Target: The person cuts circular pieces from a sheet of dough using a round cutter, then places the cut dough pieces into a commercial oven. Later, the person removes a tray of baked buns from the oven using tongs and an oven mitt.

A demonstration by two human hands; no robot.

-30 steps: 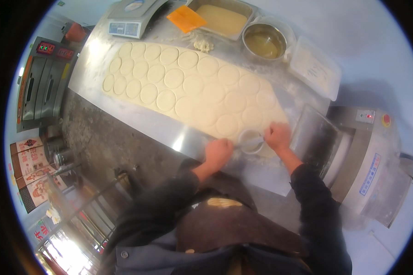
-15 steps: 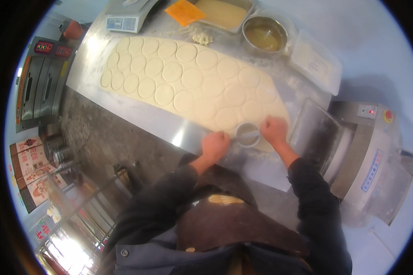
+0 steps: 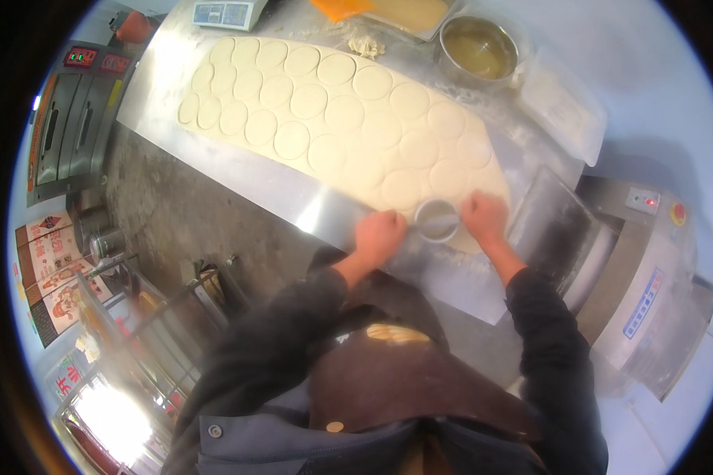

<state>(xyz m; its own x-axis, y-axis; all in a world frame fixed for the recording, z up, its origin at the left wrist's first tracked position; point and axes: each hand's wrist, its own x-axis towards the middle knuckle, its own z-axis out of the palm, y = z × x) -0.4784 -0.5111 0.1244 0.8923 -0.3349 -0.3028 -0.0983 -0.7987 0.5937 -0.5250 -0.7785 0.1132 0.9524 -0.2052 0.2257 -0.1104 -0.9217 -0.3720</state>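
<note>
A sheet of pale rolled dough (image 3: 343, 112), marked all over with round cuts, lies slantwise on the metal table. At its near right end sits a round metal dough cutter (image 3: 438, 225), a ring with a bar across its top. My left hand (image 3: 380, 235) is closed in a fist at the left end of that bar. On the opposite side my right hand (image 3: 484, 215) is likewise closed at the bar's right end. My fingers hide the ends of the bar. The cutter rests on or just over the dough; I cannot tell which.
Along the table's far side are a scale (image 3: 223, 14), an orange scraper (image 3: 341, 8), dough scraps (image 3: 367, 46), a metal bowl (image 3: 478, 49) and a pale plastic tub (image 3: 561, 111). A machine (image 3: 626, 261) adjoins the right end. Left are an oven (image 3: 71, 131) and a metal rack (image 3: 154, 324).
The whole view has shifted, so the table and dough appear higher. Both hands and the cutter have moved slightly toward me relative to the dough. My grip looks the same.
</note>
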